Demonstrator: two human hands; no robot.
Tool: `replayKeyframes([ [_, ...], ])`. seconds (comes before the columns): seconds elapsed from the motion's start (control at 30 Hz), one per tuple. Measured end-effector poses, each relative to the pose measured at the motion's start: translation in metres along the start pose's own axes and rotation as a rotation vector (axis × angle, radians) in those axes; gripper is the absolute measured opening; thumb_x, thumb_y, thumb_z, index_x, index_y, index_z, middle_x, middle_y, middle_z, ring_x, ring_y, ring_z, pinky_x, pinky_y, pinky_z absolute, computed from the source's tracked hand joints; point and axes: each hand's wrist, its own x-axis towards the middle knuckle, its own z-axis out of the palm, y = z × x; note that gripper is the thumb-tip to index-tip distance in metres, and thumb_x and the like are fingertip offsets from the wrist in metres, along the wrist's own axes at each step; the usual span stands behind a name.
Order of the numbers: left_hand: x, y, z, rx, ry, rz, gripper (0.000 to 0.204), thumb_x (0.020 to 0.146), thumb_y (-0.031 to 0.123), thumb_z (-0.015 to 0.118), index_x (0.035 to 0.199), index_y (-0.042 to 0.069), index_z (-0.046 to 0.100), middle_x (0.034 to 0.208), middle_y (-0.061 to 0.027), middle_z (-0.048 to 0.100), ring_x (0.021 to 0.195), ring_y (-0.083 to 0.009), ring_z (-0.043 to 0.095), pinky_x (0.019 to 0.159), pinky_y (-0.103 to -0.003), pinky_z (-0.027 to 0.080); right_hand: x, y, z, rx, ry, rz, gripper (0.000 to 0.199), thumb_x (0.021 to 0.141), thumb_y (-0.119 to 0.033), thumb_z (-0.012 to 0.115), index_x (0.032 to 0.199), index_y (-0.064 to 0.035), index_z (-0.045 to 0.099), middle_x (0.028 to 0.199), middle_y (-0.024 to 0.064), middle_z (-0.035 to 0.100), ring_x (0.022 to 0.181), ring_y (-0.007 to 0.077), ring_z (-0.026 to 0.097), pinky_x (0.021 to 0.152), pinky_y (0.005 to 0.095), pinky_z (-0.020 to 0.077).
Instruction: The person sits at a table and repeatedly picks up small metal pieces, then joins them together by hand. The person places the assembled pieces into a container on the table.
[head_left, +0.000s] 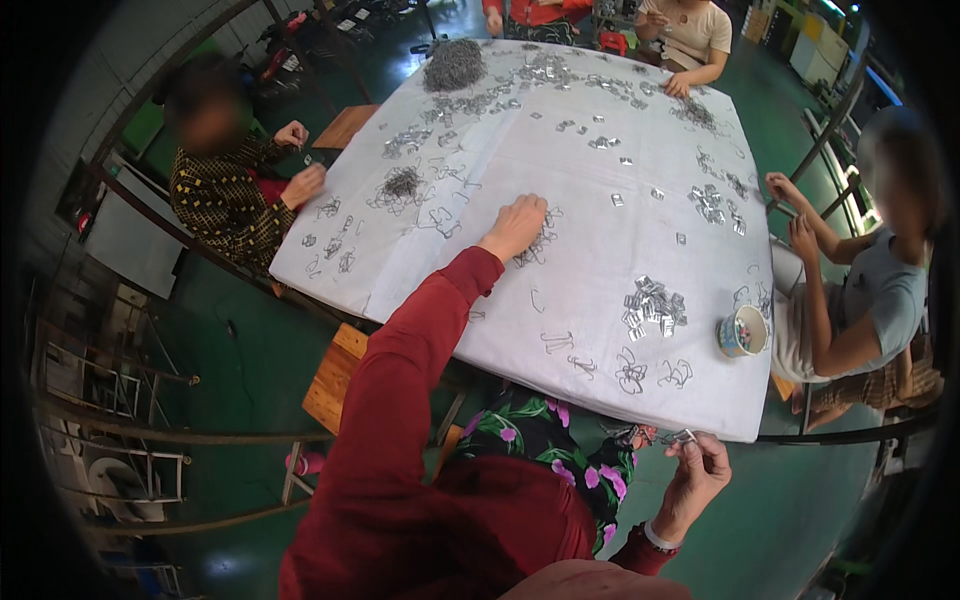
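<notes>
My left hand (516,226) reaches out over the white-covered table with its fingers bent down onto a loose pile of thin bent wire hooks (535,247). Its fingertips are closed, but what lies between them is hidden. Just past the table's near right edge, my right hand (697,480) pinches a small shiny metal buckle (684,437) between thumb and fingers. A heap of flat metal buckles (653,306) lies on the cloth between my two hands. Nearer to me are a few small clusters of wire hooks (631,371).
A paper cup (742,332) with small pieces inside stands at the table's right edge. Co-workers sit at the left (235,190), right (850,270) and far side (690,40). A large dark wire heap (454,66) lies at the far left. Wooden stools (337,375) stand around.
</notes>
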Motion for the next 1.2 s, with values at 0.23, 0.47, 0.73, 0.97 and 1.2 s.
replayKeyframes([
  [0.23, -0.011, -0.023, -0.026, -0.051, 0.09, -0.044, 0.014, 0.083, 0.002, 0.048, 0.095, 0.003, 0.055, 0.093, -0.0152, 0.056, 0.091, -0.035, 0.056, 0.072, -0.046, 0.047, 0.0, 0.007, -0.001, -0.002, 0.031, 0.072, 0.012, 0.078, 0.011, 0.059, 0.089, 0.007, 0.059, 0.085, 0.0175, 0.062, 0.068, 0.0211, 0.063, 0.059, 0.0306, 0.0543],
  [0.47, -0.025, 0.008, 0.026, -0.181, -0.009, -0.133, 0.014, 0.084, 0.014, 0.055, 0.086, 0.002, 0.062, 0.087, -0.0183, 0.064, 0.083, -0.0373, 0.061, 0.071, -0.047, 0.048, -0.009, 0.013, 0.007, -0.029, 0.063, 0.153, 0.015, 0.08, 0.011, 0.058, 0.096, 0.0081, 0.059, 0.083, 0.0147, 0.065, 0.068, 0.0188, 0.064, 0.063, 0.0297, 0.0545],
  [0.73, -0.035, 0.107, -0.034, -1.074, -0.342, -0.199, 0.017, 0.083, 0.013, 0.065, 0.09, -0.002, 0.065, 0.084, -0.0115, 0.068, 0.072, -0.0167, 0.064, 0.066, -0.029, 0.05, -0.023, 0.021, 0.001, -0.09, 0.14, 0.2, 0.012, 0.08, 0.011, 0.06, 0.091, 0.008, 0.061, 0.079, 0.0146, 0.065, 0.066, 0.0196, 0.065, 0.063, 0.0293, 0.055],
  [0.97, -0.131, 0.23, -0.078, -1.7, -0.666, 0.089, 0.008, 0.084, 0.003, 0.066, 0.09, -0.001, 0.063, 0.101, -0.0086, 0.062, 0.093, -0.0133, 0.059, 0.083, -0.027, 0.049, -0.027, 0.042, 0.0, -0.031, 0.183, 0.232, 0.011, 0.08, 0.011, 0.061, 0.091, 0.0084, 0.063, 0.083, 0.0136, 0.065, 0.071, 0.0178, 0.065, 0.065, 0.028, 0.0568],
  [1.2, -0.143, 0.252, -0.072, -1.323, -0.284, 0.251, 0.012, 0.079, 0.003, 0.069, 0.088, 0.002, 0.061, 0.101, -0.0079, 0.063, 0.094, -0.0164, 0.059, 0.083, -0.03, 0.047, -0.033, 0.047, -0.003, -0.139, 0.144, 0.125, 0.011, 0.081, 0.01, 0.062, 0.091, 0.0068, 0.064, 0.089, 0.0112, 0.065, 0.073, 0.0166, 0.064, 0.066, 0.0256, 0.0549],
])
